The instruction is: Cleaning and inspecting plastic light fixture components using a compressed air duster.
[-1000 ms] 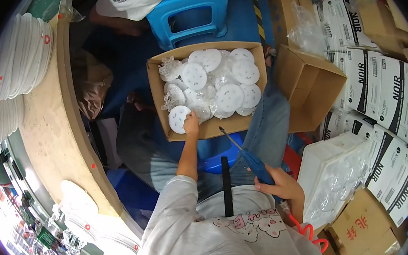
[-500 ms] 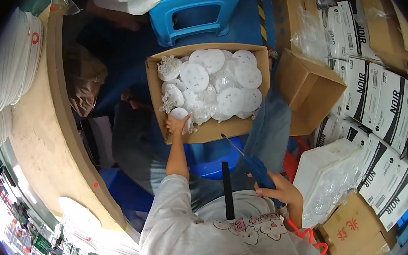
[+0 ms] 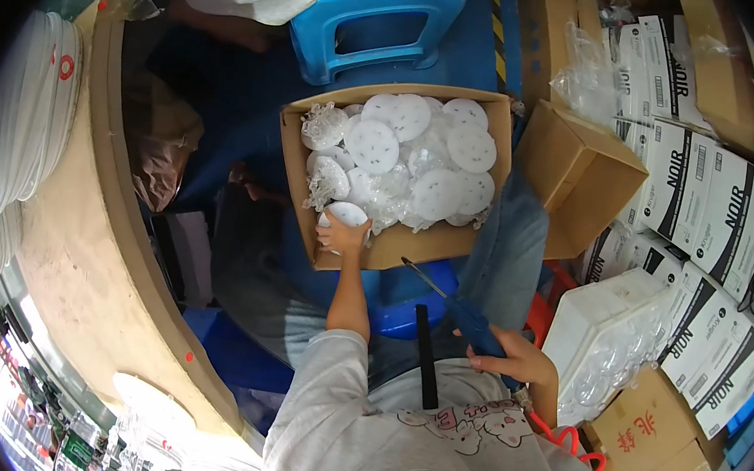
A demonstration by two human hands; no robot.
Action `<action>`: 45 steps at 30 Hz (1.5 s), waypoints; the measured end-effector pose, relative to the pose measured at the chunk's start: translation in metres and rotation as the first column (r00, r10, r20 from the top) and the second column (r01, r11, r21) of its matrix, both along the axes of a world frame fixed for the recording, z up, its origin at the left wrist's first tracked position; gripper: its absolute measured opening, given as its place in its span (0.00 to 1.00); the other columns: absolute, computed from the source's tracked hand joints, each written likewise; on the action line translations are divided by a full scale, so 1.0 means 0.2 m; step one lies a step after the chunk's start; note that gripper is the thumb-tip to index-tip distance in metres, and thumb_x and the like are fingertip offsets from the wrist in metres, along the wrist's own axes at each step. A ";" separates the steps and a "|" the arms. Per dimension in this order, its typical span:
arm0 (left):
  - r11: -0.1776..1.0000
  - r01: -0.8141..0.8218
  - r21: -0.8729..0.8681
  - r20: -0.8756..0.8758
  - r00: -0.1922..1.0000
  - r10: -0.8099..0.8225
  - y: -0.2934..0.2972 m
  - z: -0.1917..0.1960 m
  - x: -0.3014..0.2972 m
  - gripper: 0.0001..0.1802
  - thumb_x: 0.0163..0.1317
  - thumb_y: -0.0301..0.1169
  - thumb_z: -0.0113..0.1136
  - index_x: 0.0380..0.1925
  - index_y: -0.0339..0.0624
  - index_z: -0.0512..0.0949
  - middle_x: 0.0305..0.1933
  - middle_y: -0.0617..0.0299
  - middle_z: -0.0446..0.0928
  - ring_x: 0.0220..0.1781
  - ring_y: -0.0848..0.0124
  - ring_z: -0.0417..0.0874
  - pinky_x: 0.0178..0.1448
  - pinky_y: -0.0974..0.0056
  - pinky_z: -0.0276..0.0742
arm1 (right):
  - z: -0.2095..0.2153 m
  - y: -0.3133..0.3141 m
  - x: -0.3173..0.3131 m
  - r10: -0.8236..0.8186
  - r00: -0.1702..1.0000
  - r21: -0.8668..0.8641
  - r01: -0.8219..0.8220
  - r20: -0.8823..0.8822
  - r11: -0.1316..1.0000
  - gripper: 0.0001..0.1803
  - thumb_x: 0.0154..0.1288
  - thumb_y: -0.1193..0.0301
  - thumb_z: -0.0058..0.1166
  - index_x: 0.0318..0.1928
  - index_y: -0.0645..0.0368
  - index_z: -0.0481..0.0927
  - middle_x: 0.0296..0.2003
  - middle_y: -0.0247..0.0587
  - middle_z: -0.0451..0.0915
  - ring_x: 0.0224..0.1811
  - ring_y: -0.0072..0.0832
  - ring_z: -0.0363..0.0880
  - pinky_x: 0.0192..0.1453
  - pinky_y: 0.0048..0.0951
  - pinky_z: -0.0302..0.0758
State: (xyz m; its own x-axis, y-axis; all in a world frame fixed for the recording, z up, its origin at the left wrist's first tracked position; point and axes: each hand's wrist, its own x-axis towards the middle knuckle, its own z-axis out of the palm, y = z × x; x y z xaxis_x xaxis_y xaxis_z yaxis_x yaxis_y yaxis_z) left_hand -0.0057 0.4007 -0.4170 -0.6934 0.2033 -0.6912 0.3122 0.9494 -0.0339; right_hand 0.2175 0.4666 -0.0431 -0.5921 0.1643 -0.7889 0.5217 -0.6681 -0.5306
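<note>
Cartons crowd the right side of this workspace, white printed boxes (image 3: pixel 716 205) stacked beside brown ones, while a curved wooden workbench (image 3: pixel 77 243) sweeps down the left with white discs (image 3: pixel 31 102) stacked along its far edge. From the head camera, an open cardboard box (image 3: pixel 385 250) sits in the middle on the person's lap, filled with white round perforated discs (image 3: pixel 420 162) in clear wrappers; a blue plastic stool (image 3: pixel 370 26) stands just beyond it. At the box's near left corner the left hand (image 3: pixel 344 232) is closed around one white disc (image 3: pixel 345 214). Nearer and to the right, the right hand (image 3: pixel 510 357) is wrapped tightly around a blue-handled screwdriver (image 3: pixel 469 315) (its thin shaft points up-left toward the box), with an orange coiled cord (image 3: pixel 571 436) trailing beneath the wrist.
</note>
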 end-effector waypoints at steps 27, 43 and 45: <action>0.038 -0.995 -0.090 0.992 -0.093 -0.089 0.08 0.80 0.15 0.28 0.56 0.46 0.48 0.53 0.42 0.65 0.52 0.56 0.71 0.51 0.58 0.73 0.54 0.51 0.70 | -0.09 -0.42 0.16 -0.164 0.964 0.006 0.169 -0.207 0.986 0.25 0.49 0.72 0.50 0.52 0.59 0.65 0.29 0.31 0.69 0.29 0.18 0.68 0.34 0.19 0.66; 0.170 -0.979 -0.116 0.966 -0.151 -0.211 -0.10 0.62 0.07 0.19 0.57 0.43 0.51 0.43 0.42 0.73 0.41 0.60 0.77 0.43 0.67 0.78 0.50 0.64 0.72 | -0.01 -0.49 0.19 -0.778 0.625 -0.735 0.499 -0.062 0.459 0.36 0.41 0.79 0.47 0.57 0.62 0.58 0.34 0.39 0.68 0.38 0.29 0.70 0.60 0.46 0.56; 0.166 -0.980 -0.112 0.971 -0.143 -0.190 -0.08 0.64 0.08 0.20 0.57 0.42 0.51 0.44 0.42 0.72 0.42 0.60 0.77 0.44 0.68 0.77 0.51 0.64 0.72 | -0.07 -0.50 0.24 -0.781 0.619 -0.780 0.445 -0.085 0.439 0.35 0.42 0.78 0.46 0.57 0.63 0.58 0.33 0.39 0.68 0.37 0.28 0.70 0.58 0.45 0.59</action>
State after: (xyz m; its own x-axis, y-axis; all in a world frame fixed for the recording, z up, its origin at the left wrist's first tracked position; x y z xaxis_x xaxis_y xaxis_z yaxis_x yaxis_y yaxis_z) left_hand 0.0100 0.3842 -0.2891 -0.0035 0.8341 -0.5516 -0.9701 0.1310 0.2043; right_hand 0.2654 0.3664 -0.0563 -0.8036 0.1831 -0.5663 -0.3177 -0.9365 0.1481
